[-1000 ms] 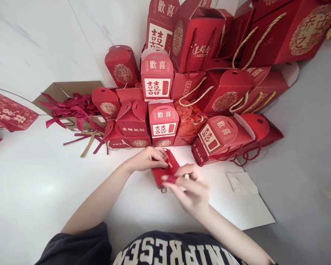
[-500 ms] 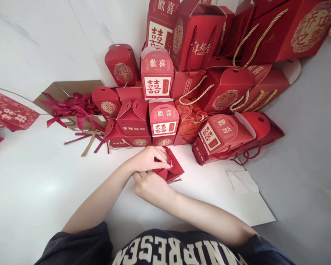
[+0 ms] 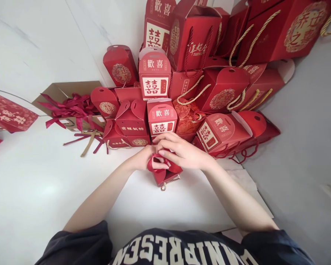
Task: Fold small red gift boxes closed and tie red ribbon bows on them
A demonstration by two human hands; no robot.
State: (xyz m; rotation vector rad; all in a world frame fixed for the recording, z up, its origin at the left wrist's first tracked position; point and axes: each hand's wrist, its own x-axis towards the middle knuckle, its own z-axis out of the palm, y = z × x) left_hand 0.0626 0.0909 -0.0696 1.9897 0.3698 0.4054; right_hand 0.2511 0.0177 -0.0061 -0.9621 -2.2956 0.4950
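A small red gift box (image 3: 162, 176) with a gold cord handle (image 3: 169, 181) stands on the white table in front of me, its top flaps under my hands. A red ribbon (image 3: 150, 163) loops around the fingers of my left hand (image 3: 146, 157), which is closed on it at the left side of the box. Over the box top from the right reaches my right hand (image 3: 179, 150), its fingers bent over the ribbon and touching the left hand. What its fingertips grip is hidden.
Stacked red gift boxes (image 3: 155, 79) rise behind my hands and to the right. A cardboard box (image 3: 55, 90) of red ribbons (image 3: 77, 106) stands at the left, with loose strips before it. Farther left lies a red printed bag (image 3: 13, 114); white paper (image 3: 242, 180) lies at right.
My right hand has moved from the front left of the box, below the left wrist, to its right and back side. The ribbon now shows as a loop on the left hand.
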